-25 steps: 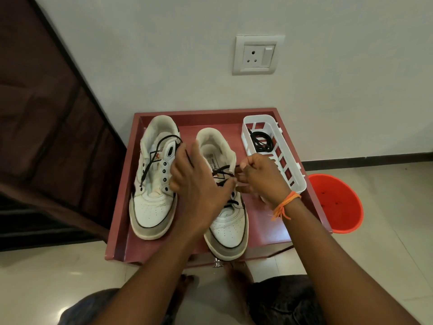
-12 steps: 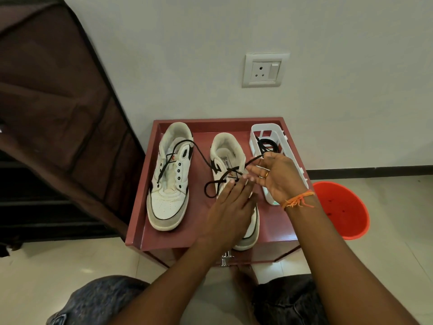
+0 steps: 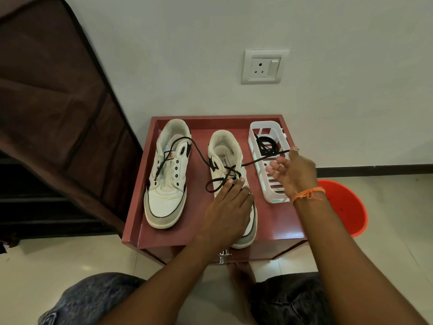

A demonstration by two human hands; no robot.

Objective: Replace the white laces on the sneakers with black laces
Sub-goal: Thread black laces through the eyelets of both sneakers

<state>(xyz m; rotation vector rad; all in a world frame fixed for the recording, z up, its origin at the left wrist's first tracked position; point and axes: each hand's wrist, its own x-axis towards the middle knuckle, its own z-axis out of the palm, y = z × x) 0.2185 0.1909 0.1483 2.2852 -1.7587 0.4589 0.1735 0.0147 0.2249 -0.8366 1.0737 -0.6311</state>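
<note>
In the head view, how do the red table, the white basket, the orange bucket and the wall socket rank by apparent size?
1. red table
2. orange bucket, partly hidden
3. white basket
4. wall socket, farther away, so unsure

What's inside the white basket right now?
The white basket holds a coiled black lace at its far end. The middle slats look bare. The right hand, pulling a lace strand taut above it, covers part of the near end.

Red tray table, two sneakers, white basket

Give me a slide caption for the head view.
Left hand steadies the right sneaker while right hand pulls its black lace taut.
</note>
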